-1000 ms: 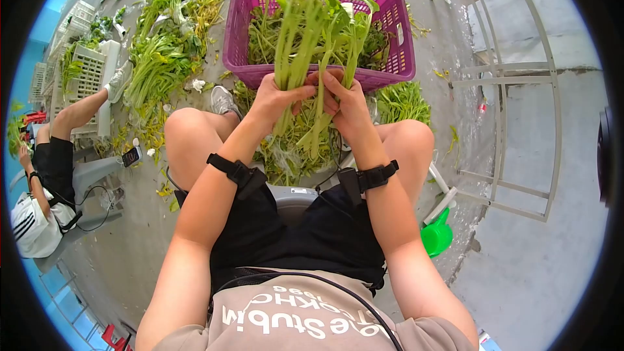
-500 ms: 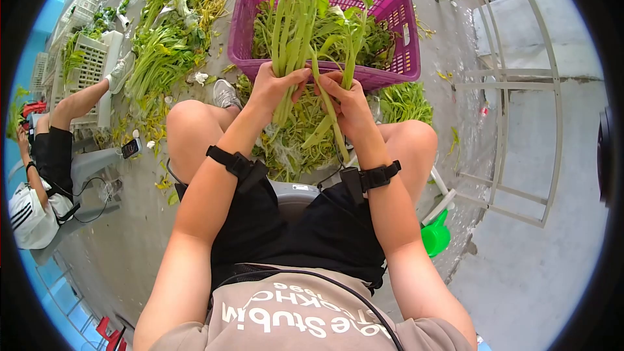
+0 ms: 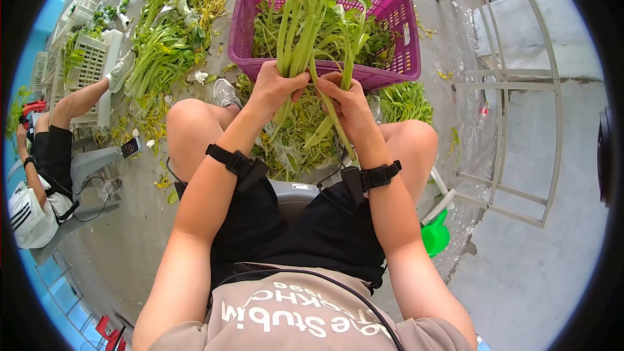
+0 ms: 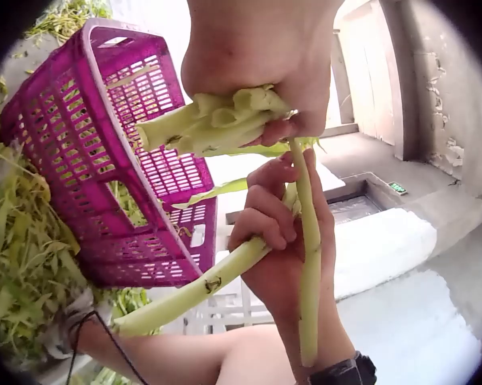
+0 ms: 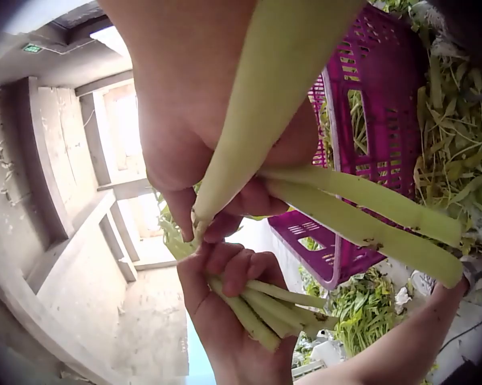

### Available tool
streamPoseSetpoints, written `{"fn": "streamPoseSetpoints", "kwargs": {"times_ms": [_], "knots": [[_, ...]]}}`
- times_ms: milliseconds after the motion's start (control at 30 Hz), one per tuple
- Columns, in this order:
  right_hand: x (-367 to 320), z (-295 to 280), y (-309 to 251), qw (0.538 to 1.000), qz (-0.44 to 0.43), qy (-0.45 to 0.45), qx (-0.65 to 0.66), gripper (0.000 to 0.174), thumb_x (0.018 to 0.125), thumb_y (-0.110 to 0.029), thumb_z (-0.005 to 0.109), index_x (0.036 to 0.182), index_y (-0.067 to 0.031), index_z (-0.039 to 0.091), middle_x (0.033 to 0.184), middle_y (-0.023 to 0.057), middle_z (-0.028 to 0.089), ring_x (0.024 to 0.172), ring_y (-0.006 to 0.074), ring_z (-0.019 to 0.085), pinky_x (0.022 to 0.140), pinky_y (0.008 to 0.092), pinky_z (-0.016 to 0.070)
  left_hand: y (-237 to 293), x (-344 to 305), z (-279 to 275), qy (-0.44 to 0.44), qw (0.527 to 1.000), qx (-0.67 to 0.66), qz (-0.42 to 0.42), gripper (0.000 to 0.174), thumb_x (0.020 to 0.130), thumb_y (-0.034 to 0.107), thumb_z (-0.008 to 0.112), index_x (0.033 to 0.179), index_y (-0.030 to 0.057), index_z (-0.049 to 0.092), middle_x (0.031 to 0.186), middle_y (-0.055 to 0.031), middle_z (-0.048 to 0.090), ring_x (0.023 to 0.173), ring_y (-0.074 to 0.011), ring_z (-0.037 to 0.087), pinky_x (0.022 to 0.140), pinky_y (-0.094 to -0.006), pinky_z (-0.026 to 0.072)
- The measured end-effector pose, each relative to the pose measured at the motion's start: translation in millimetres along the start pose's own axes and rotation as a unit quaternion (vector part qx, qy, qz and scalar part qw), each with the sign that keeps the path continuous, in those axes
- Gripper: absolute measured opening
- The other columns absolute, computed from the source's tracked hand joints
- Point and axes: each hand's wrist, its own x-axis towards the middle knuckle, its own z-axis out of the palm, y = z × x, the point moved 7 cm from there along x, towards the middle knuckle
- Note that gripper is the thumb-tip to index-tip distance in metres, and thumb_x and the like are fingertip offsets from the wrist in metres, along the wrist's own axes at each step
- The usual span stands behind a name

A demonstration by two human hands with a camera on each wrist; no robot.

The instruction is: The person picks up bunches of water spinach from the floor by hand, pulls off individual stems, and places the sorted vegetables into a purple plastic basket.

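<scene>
My left hand [image 3: 276,88] grips a thick bunch of water spinach [image 3: 299,32], leaves up over the basket. Hollow cut ends [image 4: 253,104] poke out below that fist in the left wrist view. Close beside it, my right hand [image 3: 351,101] holds a smaller group of stalks [image 5: 337,212]. A single stalk [image 4: 307,257] slants down across the right hand, its upper part at the fingertips of both hands. Behind the hands stands a purple plastic basket [image 3: 260,65] with greens inside.
Loose trimmings [image 3: 292,149] lie on the floor between the knees. A large heap of greens [image 3: 162,58] spreads at left, near another seated person [image 3: 49,175]. A metal frame [image 3: 504,123] stands at right, with a green scoop [image 3: 437,237] by the stool.
The single stalk has swung out from between the hands and now slants over the right hand toward the wrist. Both hands keep hold of their stalks. The basket sits slightly higher and further right in view.
</scene>
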Motion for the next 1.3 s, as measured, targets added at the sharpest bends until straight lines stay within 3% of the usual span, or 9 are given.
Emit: {"fn": "streamPoseSetpoints", "kwargs": {"times_ms": [100,200,467,700,800,1000,1200,1267,1300], "knots": [[-0.1,2.7,0.6,1.000,0.009,-0.013,0.024,0.016,0.091,-0.015,0.074,0.097,-0.0021,0.066,0.076,-0.0010,0.058,0.052,0.0026,0.041,0.047,0.0190,0.0303,-2.2,0.3,-0.4,0.009,1.000,0.003,0.001,0.012,0.087,0.004,0.066,0.097,-0.0015,0.067,0.077,-0.0025,0.063,0.055,-0.0101,0.055,0.048,-0.0255,0.0416],[1.3,0.8,2.5,0.998,0.009,-0.033,0.051,0.018,0.089,-0.015,0.076,0.097,-0.0009,0.067,0.080,0.0018,0.064,0.058,0.0036,0.051,0.051,0.0189,0.0363,-0.4,-1.0,0.7,0.022,1.000,-0.003,-0.002,0.011,0.087,0.005,0.065,0.096,-0.0016,0.067,0.076,-0.0030,0.063,0.055,-0.0105,0.055,0.048,-0.0256,0.0418],[4.3,3.6,4.2,0.998,0.007,-0.035,0.046,0.018,0.091,-0.016,0.074,0.097,-0.0013,0.066,0.078,0.0008,0.061,0.053,0.0025,0.043,0.048,0.0185,0.0318,-4.4,-4.1,0.5,0.063,0.997,-0.025,-0.025,0.013,0.086,0.011,0.066,0.092,-0.0006,0.065,0.073,-0.0040,0.061,0.055,-0.0122,0.054,0.052,-0.0275,0.0422],[-0.9,6.6,-6.0,0.995,-0.023,-0.062,0.077,0.018,0.092,-0.018,0.072,0.098,-0.0035,0.063,0.079,0.0009,0.060,0.051,0.0039,0.037,0.049,0.0196,0.0331,-20.3,3.0,-33.2,0.141,0.977,-0.116,-0.107,0.014,0.086,0.015,0.070,0.086,0.0036,0.062,0.072,-0.0025,0.058,0.055,-0.0119,0.050,0.054,-0.0295,0.0423],[-0.9,0.4,-10.2,0.997,-0.033,-0.018,0.073,0.017,0.091,-0.015,0.073,0.098,-0.0021,0.065,0.081,0.0043,0.066,0.050,0.0036,0.041,0.046,0.0194,0.0313,-12.3,1.2,-30.2,0.113,0.985,-0.067,-0.110,0.024,0.086,0.024,0.077,0.084,0.0064,0.060,0.070,-0.0010,0.057,0.052,-0.0121,0.049,0.053,-0.0282,0.0412],[0.3,1.4,-5.2,0.999,-0.011,-0.029,0.025,0.018,0.091,-0.017,0.074,0.099,-0.0065,0.062,0.086,0.0042,0.068,0.051,0.0024,0.041,0.046,0.0181,0.0306,-4.0,-4.7,-16.4,0.103,0.990,-0.058,-0.073,0.024,0.087,0.021,0.075,0.098,0.0016,0.067,0.069,-0.0023,0.058,0.052,-0.0122,0.050,0.051,-0.0282,0.0403],[2.2,-5.8,-2.3,0.997,-0.018,0.037,-0.063,0.023,0.085,-0.014,0.080,0.097,-0.0077,0.062,0.081,-0.0007,0.065,0.057,0.0016,0.047,0.047,0.0195,0.0297,9.4,-4.0,-12.9,0.113,0.990,-0.068,-0.049,0.024,0.088,0.016,0.073,0.104,-0.0020,0.069,0.065,-0.0028,0.059,0.051,-0.0119,0.052,0.049,-0.0279,0.0397],[4.2,-6.6,-3.1,0.993,-0.037,0.051,-0.098,0.025,0.081,-0.012,0.084,0.094,-0.0051,0.064,0.081,-0.0009,0.065,0.067,0.0051,0.056,0.055,0.0209,0.0399,9.5,-4.5,-13.3,0.112,0.990,-0.070,-0.044,0.022,0.089,0.015,0.072,0.103,-0.0017,0.068,0.066,-0.0028,0.059,0.051,-0.0120,0.052,0.049,-0.0279,0.0399],[4.2,-5.5,-2.1,0.993,-0.037,0.051,-0.098,0.025,0.081,-0.012,0.084,0.094,-0.0051,0.064,0.081,-0.0009,0.065,0.067,0.0051,0.056,0.055,0.0209,0.0399,10.0,-4.6,-13.7,0.112,0.990,-0.072,-0.037,0.020,0.089,0.014,0.072,0.102,-0.0013,0.068,0.066,-0.0028,0.059,0.051,-0.0121,0.052,0.049,-0.0278,0.0401]]}}
